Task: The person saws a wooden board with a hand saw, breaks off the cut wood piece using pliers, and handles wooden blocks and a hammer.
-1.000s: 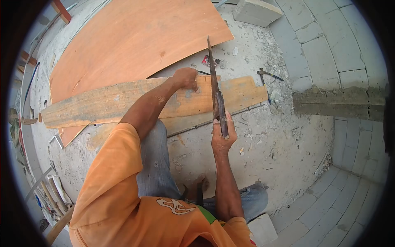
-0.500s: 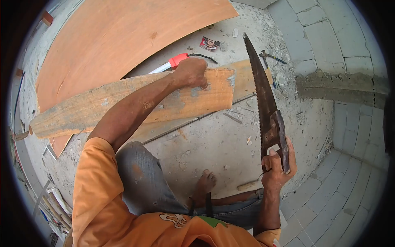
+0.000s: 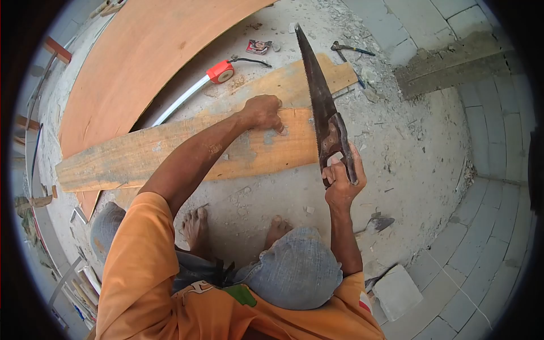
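Note:
My right hand [image 3: 343, 180] is closed around the handle of a hand saw [image 3: 320, 93]. The blade points away from me, its teeth facing left, close by the right end of a long wooden board [image 3: 187, 148]; whether it touches the board I cannot tell. My left hand [image 3: 264, 114] is closed at the board's far edge near that end, thumb on the upper face and the other fingers mostly hidden. Behind it lies a second wooden plank [image 3: 294, 79]. Beyond the board a red tape measure [image 3: 220, 72] rests on the floor with its blade drawn out.
A large curved plywood sheet [image 3: 141, 56] spreads at the far left. Past the saw lie a hammer [image 3: 352, 49] and a small red packet [image 3: 259, 46]. A trowel [image 3: 378, 223] and a pale block [image 3: 398, 293] are at my right, near the block wall [image 3: 481, 243].
The saw in my right hand has moved left to the board's end. My left hand still grips the board. My legs have shifted, and both feet now show.

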`<state>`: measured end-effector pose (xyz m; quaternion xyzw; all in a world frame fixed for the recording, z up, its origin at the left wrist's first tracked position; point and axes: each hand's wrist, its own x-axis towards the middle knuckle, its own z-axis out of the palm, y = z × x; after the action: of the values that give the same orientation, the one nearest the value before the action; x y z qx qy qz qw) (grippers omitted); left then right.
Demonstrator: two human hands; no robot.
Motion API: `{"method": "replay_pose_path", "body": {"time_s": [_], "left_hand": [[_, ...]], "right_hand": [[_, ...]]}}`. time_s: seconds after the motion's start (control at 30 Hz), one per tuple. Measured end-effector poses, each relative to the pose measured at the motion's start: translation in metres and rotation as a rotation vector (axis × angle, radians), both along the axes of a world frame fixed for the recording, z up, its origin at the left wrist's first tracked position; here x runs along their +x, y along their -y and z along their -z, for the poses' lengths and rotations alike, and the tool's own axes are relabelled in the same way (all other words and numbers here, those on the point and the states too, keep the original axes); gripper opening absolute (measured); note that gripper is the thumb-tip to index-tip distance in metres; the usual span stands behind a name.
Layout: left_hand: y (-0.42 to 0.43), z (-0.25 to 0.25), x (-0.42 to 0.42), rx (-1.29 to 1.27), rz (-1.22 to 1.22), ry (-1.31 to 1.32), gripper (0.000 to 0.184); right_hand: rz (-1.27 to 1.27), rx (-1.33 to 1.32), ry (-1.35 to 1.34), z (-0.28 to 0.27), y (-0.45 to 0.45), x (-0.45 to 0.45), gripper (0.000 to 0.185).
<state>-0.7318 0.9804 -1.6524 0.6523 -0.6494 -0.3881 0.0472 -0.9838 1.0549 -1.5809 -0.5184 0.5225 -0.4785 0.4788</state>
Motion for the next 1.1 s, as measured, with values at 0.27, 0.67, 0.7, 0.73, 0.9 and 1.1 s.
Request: {"method": "replay_pose_path", "body": {"time_s": [0.27, 0.67, 0.7, 0.73, 0.9, 1.1], "left_hand": [[-0.021, 0.031, -0.039, 0.028, 0.050, -0.006, 0.061], [-0.033, 0.040, -0.047, 0.007, 0.039, -0.038, 0.056], [-0.038, 0.043, -0.049, 0.028, 0.053, -0.041, 0.058], [-0.039, 0.044, -0.051, 0.048, 0.064, -0.035, 0.061], [-0.054, 0.040, -0.063, 0.037, 0.098, -0.052, 0.058], [-0.059, 0.038, -0.065, 0.009, 0.117, -0.089, 0.053]], "right_hand": [[-0.020, -0.099, 0.005, 0.072, 0.025, 0.019, 0.044], [0.017, -0.073, -0.157, 0.098, -0.009, 0.017, 0.046], [0.003, -0.090, -0.195, 0.101, -0.015, 0.019, 0.047], [0.027, -0.135, -0.203, 0.105, -0.021, 0.018, 0.046], [0.125, -0.178, -0.198, 0.106, -0.047, 0.021, 0.045], [0.246, 0.048, -0.051, 0.083, -0.058, 0.030, 0.045]]}}
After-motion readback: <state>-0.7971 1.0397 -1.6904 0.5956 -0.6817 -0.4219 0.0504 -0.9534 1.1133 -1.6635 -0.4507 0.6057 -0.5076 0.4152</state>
